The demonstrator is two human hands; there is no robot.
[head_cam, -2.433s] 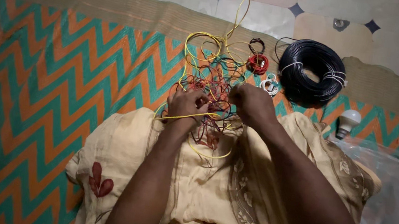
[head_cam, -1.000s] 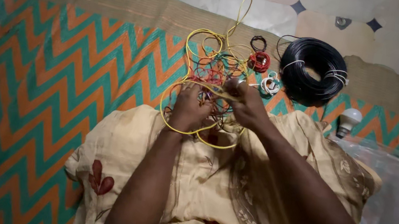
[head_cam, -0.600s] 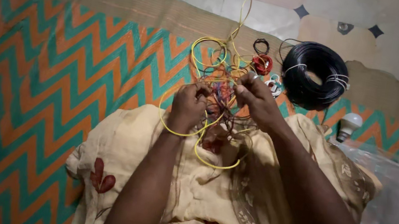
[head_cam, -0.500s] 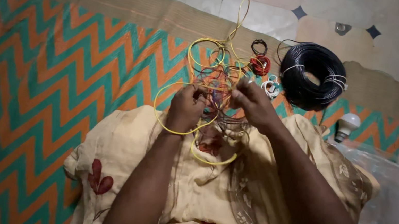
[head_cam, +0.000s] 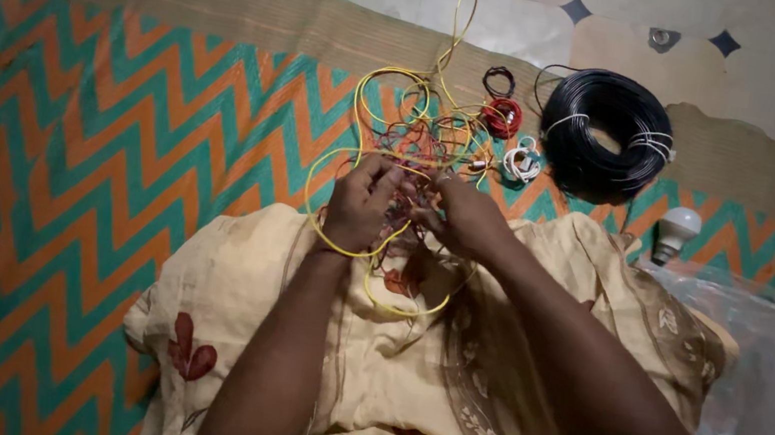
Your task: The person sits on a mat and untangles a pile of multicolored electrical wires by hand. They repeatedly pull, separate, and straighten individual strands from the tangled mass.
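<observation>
A tangle of thin yellow, red and dark wires [head_cam: 416,136] lies on the zigzag mat and spills onto my lap. My left hand [head_cam: 358,205] grips a bunch of these wires, with a yellow loop hanging below its wrist. My right hand [head_cam: 464,218] pinches strands of the same tangle just to the right of it. Both hands are close together above the beige floral cloth [head_cam: 406,372] over my legs.
A big coil of black cable [head_cam: 605,135] lies at the upper right, with a small red wire coil [head_cam: 502,116] and a small white coil [head_cam: 520,160] beside it. A white light bulb [head_cam: 675,231] rests near a clear plastic bag [head_cam: 771,403]. The orange and teal mat [head_cam: 83,155] meets tiled floor.
Both hands stay in the tangle, shifting their hold and drawing slightly toward me. The yellow loops have changed shape, with one now hanging lower over the lap.
</observation>
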